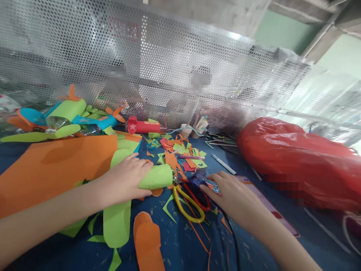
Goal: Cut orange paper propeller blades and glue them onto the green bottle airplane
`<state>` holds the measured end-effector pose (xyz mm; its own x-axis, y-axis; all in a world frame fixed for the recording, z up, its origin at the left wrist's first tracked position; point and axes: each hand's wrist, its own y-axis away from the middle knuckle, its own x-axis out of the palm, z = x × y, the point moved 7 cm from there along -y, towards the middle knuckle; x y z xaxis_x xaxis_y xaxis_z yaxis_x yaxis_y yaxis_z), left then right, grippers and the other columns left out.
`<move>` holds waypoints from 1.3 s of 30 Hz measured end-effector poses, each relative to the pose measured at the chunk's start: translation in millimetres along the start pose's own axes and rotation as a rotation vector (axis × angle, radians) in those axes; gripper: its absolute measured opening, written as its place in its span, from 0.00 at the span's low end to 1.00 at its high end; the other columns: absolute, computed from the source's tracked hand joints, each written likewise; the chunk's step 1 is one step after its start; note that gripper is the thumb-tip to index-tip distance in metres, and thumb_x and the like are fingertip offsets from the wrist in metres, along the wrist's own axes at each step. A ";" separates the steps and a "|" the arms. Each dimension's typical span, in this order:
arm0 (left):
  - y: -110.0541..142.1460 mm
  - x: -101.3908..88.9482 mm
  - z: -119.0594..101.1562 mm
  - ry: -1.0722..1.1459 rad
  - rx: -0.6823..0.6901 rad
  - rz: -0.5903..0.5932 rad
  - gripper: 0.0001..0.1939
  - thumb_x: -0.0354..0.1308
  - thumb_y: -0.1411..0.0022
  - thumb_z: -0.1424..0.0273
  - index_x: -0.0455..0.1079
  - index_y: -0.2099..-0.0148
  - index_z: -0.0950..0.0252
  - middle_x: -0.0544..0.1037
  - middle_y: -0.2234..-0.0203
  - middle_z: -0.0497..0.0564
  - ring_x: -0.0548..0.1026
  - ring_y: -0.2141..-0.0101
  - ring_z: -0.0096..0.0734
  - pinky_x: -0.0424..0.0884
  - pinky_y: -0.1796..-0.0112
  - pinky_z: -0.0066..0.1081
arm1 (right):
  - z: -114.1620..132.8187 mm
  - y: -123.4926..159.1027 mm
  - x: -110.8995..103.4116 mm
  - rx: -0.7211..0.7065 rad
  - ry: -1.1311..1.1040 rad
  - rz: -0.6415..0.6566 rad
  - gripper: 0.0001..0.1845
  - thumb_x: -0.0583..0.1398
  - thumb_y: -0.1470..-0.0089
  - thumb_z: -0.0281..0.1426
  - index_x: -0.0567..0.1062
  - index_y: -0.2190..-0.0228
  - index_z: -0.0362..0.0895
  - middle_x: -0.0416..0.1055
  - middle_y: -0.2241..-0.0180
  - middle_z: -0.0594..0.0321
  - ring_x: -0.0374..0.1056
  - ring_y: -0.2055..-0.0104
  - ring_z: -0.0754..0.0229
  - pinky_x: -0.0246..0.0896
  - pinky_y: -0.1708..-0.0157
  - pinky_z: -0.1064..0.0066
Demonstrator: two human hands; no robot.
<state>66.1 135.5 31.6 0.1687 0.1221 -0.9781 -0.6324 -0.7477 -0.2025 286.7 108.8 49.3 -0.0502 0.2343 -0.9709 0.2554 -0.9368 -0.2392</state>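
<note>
My left hand (pixel 129 177) is closed around a small bottle wrapped in light green paper (pixel 158 177), which lies on its side with its neck pointing right. My right hand (pixel 225 188) curls over a dark blue glue gun (pixel 198 177), thumb and fingers on its near end. From it a black cord (pixel 232 229) runs toward the front edge. Between the hands lie scissors with yellow handles (pixel 188 207) and another pair with red handles (pixel 201 199). A rounded green paper strip (pixel 117 226) and orange rounded pieces (pixel 148 237) are near my left hand.
Orange sheets (pixel 76 154) cover the left side. Paper-covered bottle models (pixel 70 109) and a red one (pixel 145 126) stand behind, before a perforated metal screen (pixel 169 56). Scraps (pixel 180 150) fill the middle. A red plastic bag (pixel 293 162) and a phone (pixel 267 203) are at right.
</note>
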 end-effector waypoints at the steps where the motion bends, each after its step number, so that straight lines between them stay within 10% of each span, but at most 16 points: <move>1: 0.3 0.1 0.2 0.004 0.002 -0.005 0.30 0.61 0.47 0.57 0.67 0.46 0.67 0.77 0.56 0.58 0.72 0.51 0.50 0.59 0.45 0.49 | 7.6 0.7 -3.6 0.035 -0.079 0.015 0.11 0.58 0.42 0.36 0.76 0.66 0.41 0.74 0.66 0.52 0.71 0.62 0.47 0.63 0.60 0.58; 6: 1.1 2.7 2.4 -0.023 0.004 -0.019 0.31 0.62 0.47 0.56 0.66 0.45 0.68 0.77 0.55 0.58 0.73 0.52 0.50 0.58 0.45 0.48 | 88.6 18.6 10.3 -0.281 -0.733 0.337 0.20 0.69 0.55 0.34 0.75 0.58 0.48 0.73 0.58 0.63 0.68 0.55 0.57 0.63 0.56 0.70; 12: -0.8 6.1 2.7 -0.074 -0.001 0.019 0.30 0.62 0.48 0.55 0.66 0.46 0.66 0.77 0.55 0.57 0.72 0.52 0.50 0.58 0.45 0.47 | 120.6 32.6 37.5 -0.423 -0.718 0.323 0.07 0.68 0.54 0.24 0.76 0.70 0.42 0.72 0.66 0.61 0.67 0.61 0.58 0.62 0.61 0.71; 16: 0.3 0.4 -0.7 -0.077 0.004 0.038 0.32 0.61 0.46 0.57 0.65 0.44 0.70 0.76 0.54 0.60 0.72 0.52 0.50 0.58 0.45 0.47 | 108.6 24.1 28.3 -0.387 -0.799 0.293 0.04 0.64 0.49 0.23 0.76 0.68 0.42 0.72 0.68 0.63 0.68 0.65 0.61 0.63 0.65 0.73; 25: 5.0 -3.2 -7.7 -0.050 0.069 0.057 0.34 0.61 0.47 0.53 0.66 0.44 0.70 0.77 0.55 0.60 0.73 0.53 0.50 0.56 0.44 0.48 | 14.9 -9.8 -11.8 0.015 -1.192 -0.312 0.09 0.64 0.49 0.30 0.77 0.63 0.46 0.77 0.60 0.62 0.73 0.59 0.55 0.68 0.55 0.63; 39: 4.5 -2.7 -12.5 -0.084 0.100 0.047 0.28 0.64 0.48 0.55 0.71 0.52 0.70 0.78 0.61 0.59 0.75 0.57 0.49 0.59 0.45 0.46 | 52.2 -36.4 7.8 -0.195 -0.849 -0.172 0.04 0.62 0.47 0.26 0.78 0.68 0.45 0.77 0.66 0.60 0.71 0.62 0.55 0.65 0.59 0.63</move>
<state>72.2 123.6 33.9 0.0756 0.1460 -0.9864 -0.7111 -0.6856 -0.1560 226.7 131.1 49.8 -0.7824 0.0234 -0.6224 0.3347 -0.8270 -0.4518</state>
